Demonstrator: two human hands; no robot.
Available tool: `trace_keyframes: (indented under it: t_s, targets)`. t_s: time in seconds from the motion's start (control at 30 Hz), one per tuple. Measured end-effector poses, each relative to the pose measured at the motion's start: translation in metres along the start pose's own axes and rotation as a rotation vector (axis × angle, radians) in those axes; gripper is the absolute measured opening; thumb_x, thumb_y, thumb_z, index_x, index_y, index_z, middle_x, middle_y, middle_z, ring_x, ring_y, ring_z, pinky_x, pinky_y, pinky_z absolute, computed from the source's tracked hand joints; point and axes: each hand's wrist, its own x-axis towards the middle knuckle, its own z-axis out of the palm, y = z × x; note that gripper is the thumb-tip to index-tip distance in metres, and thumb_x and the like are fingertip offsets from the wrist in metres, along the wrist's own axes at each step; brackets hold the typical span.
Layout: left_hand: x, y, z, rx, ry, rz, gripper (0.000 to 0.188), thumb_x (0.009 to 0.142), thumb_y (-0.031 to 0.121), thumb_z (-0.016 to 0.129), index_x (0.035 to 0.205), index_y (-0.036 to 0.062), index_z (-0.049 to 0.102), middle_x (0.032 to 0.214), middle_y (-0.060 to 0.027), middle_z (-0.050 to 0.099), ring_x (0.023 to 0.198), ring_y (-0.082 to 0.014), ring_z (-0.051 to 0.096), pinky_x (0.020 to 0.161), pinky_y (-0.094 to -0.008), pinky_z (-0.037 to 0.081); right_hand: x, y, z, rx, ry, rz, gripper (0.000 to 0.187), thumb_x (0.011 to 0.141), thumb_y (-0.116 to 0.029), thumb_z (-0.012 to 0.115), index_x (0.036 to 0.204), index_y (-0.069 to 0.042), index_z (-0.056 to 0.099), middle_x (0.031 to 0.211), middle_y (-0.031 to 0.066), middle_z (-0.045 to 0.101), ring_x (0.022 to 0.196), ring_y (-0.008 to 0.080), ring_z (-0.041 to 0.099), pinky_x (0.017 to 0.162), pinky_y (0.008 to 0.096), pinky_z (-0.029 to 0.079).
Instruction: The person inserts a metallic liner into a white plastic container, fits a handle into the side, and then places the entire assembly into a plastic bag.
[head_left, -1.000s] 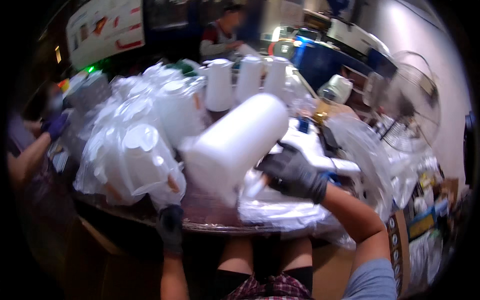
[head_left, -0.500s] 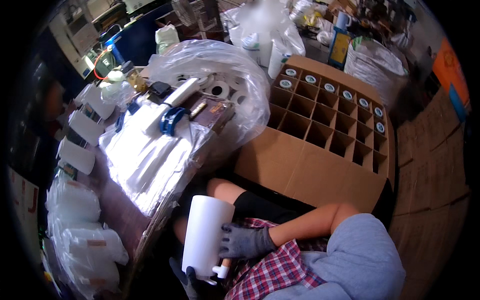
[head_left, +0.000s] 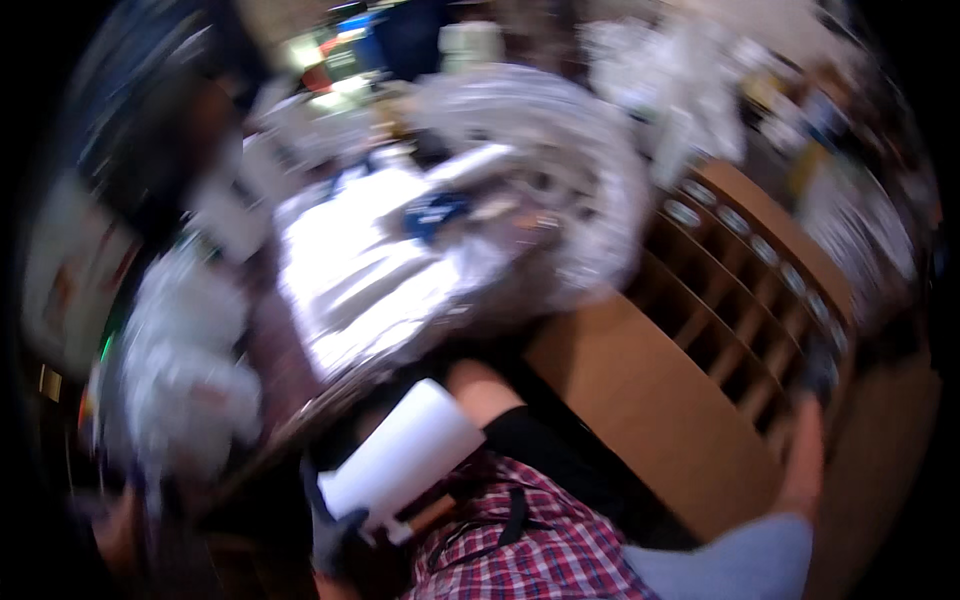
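Tilted over my lap is a smooth white cylinder (head_left: 405, 455) with a small white fitting and a tan handle-like piece (head_left: 433, 514) at its lower end. My left hand (head_left: 338, 530), in a dark grey glove, is closed round that lower end. Off to the right, my gloved right hand (head_left: 820, 370) reaches to the right end of the divided cardboard box (head_left: 640, 390). Motion smears its fingers, so I cannot tell whether it holds anything. Along the box's far row, several round-ended items (head_left: 733, 219) stand in the compartments.
Left of the box, a table carries shiny clear film (head_left: 350, 290) and a blue-banded tool (head_left: 435, 215). Beyond lies a big clear bag (head_left: 590, 150) with white rolls inside. Bagged white goods (head_left: 190, 370) line the left edge. At lower left shows a blurred forearm (head_left: 118, 530), apparently another person's.
My right hand has left the cylinder and swung right to the box. The left hand keeps the cylinder, now tilted further over. The whole view has turned and blurred.
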Motion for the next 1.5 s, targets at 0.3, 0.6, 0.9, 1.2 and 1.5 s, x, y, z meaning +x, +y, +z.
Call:
trace_keyframes:
  t_s: [0.3, 0.6, 0.9, 1.2, 1.5]
  targets:
    - [0.008, -0.017, -0.052, 0.088, 0.073, -0.135, 0.104, 0.072, 0.026, 0.086, 0.151, 0.0035, 0.023, 0.133, -0.0105, 0.049, 0.124, -0.0213, 0.047, 0.106, -0.0354, 0.038, 0.076, 0.117, 0.039, -0.316, -0.158, 0.201, 0.047, 0.099, -0.028, 0.048, 0.142, -0.011, 0.044, 0.135, 0.0121, 0.053, 0.119, 0.0258, 0.053, 0.102, 0.0362, 0.042]
    - [0.006, -0.034, -0.042, -0.152, 0.123, -0.162, 0.099, 0.076, 0.033, 0.078, 0.153, 0.0090, 0.020, 0.143, -0.0141, 0.041, 0.131, -0.0304, 0.040, 0.107, -0.0427, 0.038, 0.031, 0.155, -0.010, -0.278, -0.108, 0.308, 0.049, 0.100, -0.036, 0.043, 0.144, -0.013, 0.042, 0.132, 0.0165, 0.055, 0.118, 0.0305, 0.055, 0.100, 0.0397, 0.043]
    - [0.027, -0.111, -0.074, -0.600, 0.171, -0.272, 0.074, 0.083, 0.052, 0.064, 0.135, 0.0027, 0.046, 0.125, -0.0140, 0.056, 0.114, -0.0308, 0.054, 0.096, -0.0439, 0.045, -0.050, 0.192, -0.138, -0.247, -0.081, 0.299, 0.053, 0.101, -0.043, 0.037, 0.145, -0.015, 0.041, 0.130, 0.0209, 0.057, 0.116, 0.0352, 0.057, 0.098, 0.0432, 0.044]
    - [0.030, -0.118, -0.076, -0.727, 0.099, -0.202, 0.075, 0.084, 0.056, 0.060, 0.138, 0.0048, 0.045, 0.134, -0.0138, 0.052, 0.123, -0.0319, 0.048, 0.105, -0.0457, 0.038, -0.017, 0.007, -0.197, -0.693, -0.075, -0.010, 0.048, 0.094, -0.030, 0.058, 0.132, -0.001, 0.053, 0.124, 0.0211, 0.059, 0.115, 0.0376, 0.055, 0.094, 0.0436, 0.045]
    - [0.032, -0.116, -0.055, -0.778, 0.044, -0.141, 0.071, 0.085, 0.055, 0.060, 0.134, 0.0046, 0.049, 0.128, -0.0133, 0.058, 0.118, -0.0300, 0.054, 0.102, -0.0453, 0.042, -0.060, -0.309, -0.017, -0.460, -0.501, -0.771, 0.040, 0.086, -0.025, 0.066, 0.122, -0.007, 0.062, 0.123, 0.0188, 0.060, 0.110, 0.0355, 0.059, 0.094, 0.0404, 0.047]
